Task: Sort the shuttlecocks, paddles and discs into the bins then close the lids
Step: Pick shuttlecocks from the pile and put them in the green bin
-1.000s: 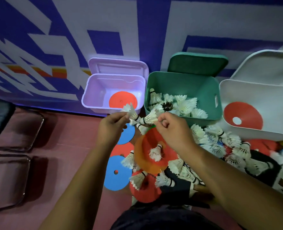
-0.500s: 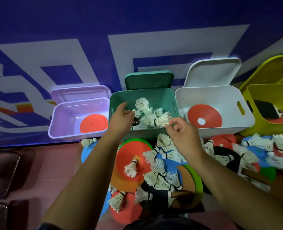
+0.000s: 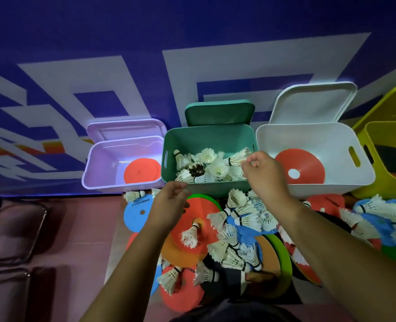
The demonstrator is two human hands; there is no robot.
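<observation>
Plainly left hand (image 3: pixel 169 203) relaxed, right hand (image 3: pixel 262 175) curled (grip unclear); blue disc (image 3: pixel 134 216) print unreadable.

You're looking at a dim, bluish scene. Light is coming from above, glaring off the floor of the lilac bin (image 3: pixel 100 163) and glowing along the rim of the white lid (image 3: pixel 308 105). The wide lens is bowing the edges — the left corner is sinking into shadow.
</observation>
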